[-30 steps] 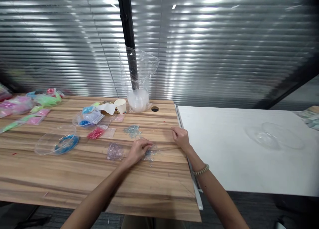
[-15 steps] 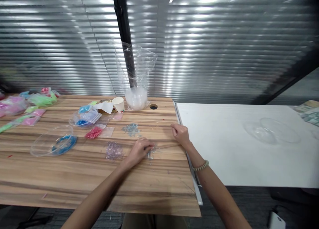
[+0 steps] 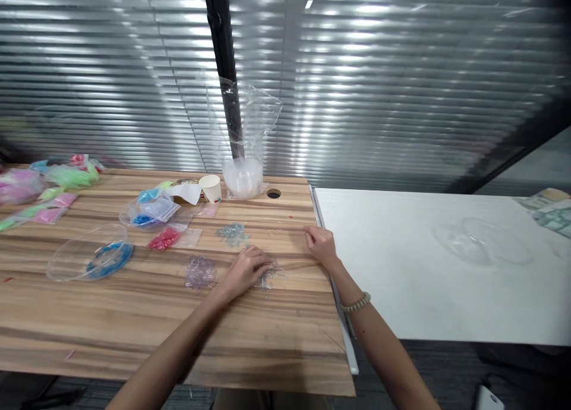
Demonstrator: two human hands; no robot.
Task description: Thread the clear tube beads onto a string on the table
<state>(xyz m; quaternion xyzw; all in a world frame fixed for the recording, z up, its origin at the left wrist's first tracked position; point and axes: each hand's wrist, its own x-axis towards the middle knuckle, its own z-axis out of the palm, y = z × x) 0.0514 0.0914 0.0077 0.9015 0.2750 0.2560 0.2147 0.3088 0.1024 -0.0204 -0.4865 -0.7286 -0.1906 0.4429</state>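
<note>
My left hand is bent over the wooden table with its fingers closed together at a small pile of bluish-clear tube beads. Whatever sits between those fingertips is too small to make out. Near the table's right edge, my right hand is closed in a pinch; its contents do not show clearly. A faint thin line runs between the two hands. Left of my left hand lies a pile of purple tube beads. Beyond it is a grey-teal bead pile.
Farther left are a bag of red beads, a round clear dish with blue beads and several coloured bags. A paper cup and bagged clear bowls stand behind. A white table adjoins on the right.
The view has shifted slightly. Both hands stay in nearly the same places over the table, with their fingers still closed.
</note>
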